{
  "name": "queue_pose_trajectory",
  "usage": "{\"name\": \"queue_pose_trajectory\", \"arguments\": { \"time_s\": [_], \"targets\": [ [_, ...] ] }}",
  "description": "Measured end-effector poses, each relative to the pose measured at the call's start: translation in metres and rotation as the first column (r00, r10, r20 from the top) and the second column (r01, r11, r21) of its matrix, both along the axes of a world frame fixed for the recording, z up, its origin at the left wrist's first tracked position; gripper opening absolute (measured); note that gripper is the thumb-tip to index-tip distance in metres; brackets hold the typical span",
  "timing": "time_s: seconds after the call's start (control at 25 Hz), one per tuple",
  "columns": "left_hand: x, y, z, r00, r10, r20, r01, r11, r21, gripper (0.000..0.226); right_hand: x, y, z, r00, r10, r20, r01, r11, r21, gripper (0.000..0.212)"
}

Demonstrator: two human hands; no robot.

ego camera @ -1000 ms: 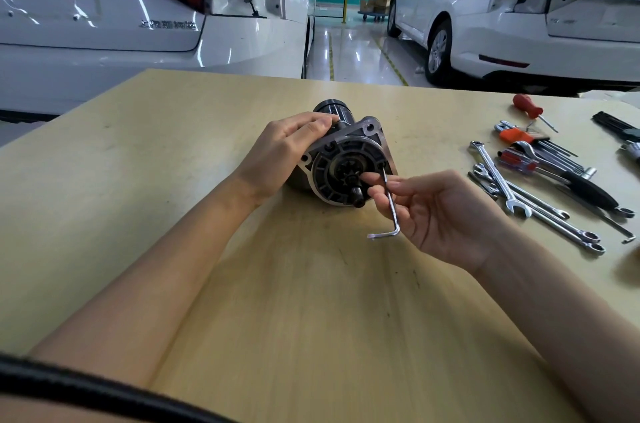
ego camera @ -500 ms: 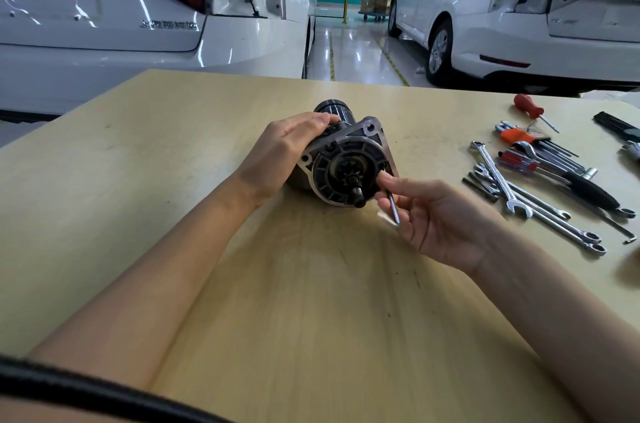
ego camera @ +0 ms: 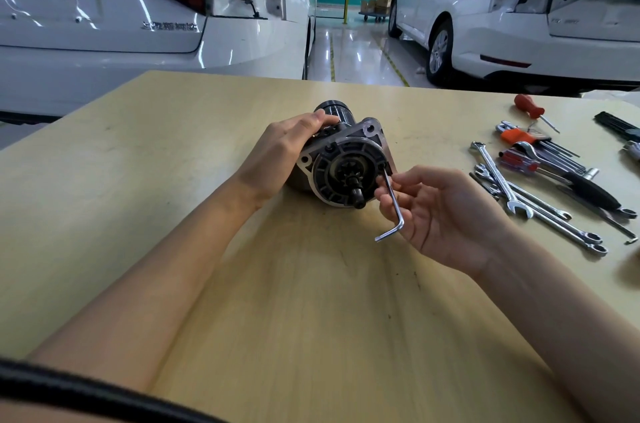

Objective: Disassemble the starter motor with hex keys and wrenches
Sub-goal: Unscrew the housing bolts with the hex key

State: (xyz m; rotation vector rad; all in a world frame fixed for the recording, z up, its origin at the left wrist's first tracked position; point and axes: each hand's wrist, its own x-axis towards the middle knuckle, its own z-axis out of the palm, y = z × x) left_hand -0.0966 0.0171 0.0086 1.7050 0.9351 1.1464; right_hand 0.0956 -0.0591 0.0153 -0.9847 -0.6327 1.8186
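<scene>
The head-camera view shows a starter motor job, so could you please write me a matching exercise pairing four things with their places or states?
Things:
1. Black and silver starter motor
2. Bent silver hex key
3. Red-handled screwdriver
4. Silver combination wrenches

Places or states:
A. Pinched by the right hand, tip at the motor's face
B. Lying farthest back among the tools on the right
C. On its side on the tan wooden table, steadied by the left hand
D. Lying untouched, right of the right hand

Pairs: 1-C, 2-A, 3-B, 4-D

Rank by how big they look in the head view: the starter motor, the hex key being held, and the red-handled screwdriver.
1. starter motor
2. hex key
3. red-handled screwdriver; it lies farther from the camera, so its lower rank against the hex key is unsure.
</scene>
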Motion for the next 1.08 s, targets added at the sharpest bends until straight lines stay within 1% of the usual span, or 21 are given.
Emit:
{"name": "queue_pose_trajectory", "arguments": {
  "time_s": [0.12, 0.36, 0.52, 0.64, 0.76, 0.92, 1.08],
  "targets": [
    [0.0000, 0.0000, -0.0001, 1.000, 0.004, -0.004, -0.004, 1.000, -0.001, 0.036, -0.0002, -0.0012, 0.0001, 1.000, 0.001, 0.007, -0.001, 1.000, 0.006, 0.022],
    [0.0000, -0.0004, -0.0006, 1.000, 0.002, 0.000, -0.002, 1.000, 0.005, 0.035, 0.0012, -0.0014, -0.0004, 1.000, 0.022, -0.004, -0.022, 1.000, 0.014, 0.020],
    [0.0000, 0.0002, -0.0015, 1.000, -0.002, 0.004, 0.002, 1.000, 0.009, 0.035, 0.0009, -0.0022, -0.0010, 0.999, 0.031, 0.038, -0.033, 0.999, 0.037, 0.031],
    [-0.0003, 0.0005, -0.0016, 1.000, -0.001, 0.004, 0.001, 1.000, 0.011, 0.035, 0.0016, -0.0019, -0.0006, 0.999, 0.021, 0.038, -0.022, 0.999, 0.025, 0.039],
    [-0.0003, 0.0007, -0.0015, 1.000, -0.003, 0.006, 0.003, 1.000, 0.008, 0.036, 0.0013, -0.0012, 0.0002, 1.000, 0.010, 0.023, -0.011, 1.000, 0.010, 0.034],
    [0.0007, 0.0001, -0.0015, 1.000, 0.001, 0.013, -0.001, 1.000, 0.016, 0.035, -0.0010, -0.0028, 0.0010, 0.998, 0.030, 0.056, -0.031, 0.999, 0.010, 0.026],
    [0.0005, -0.0001, -0.0016, 1.000, 0.001, 0.012, -0.002, 1.000, 0.021, 0.035, -0.0004, -0.0037, 0.0025, 0.998, 0.024, 0.056, -0.024, 1.000, 0.007, 0.024]
  ]
}}
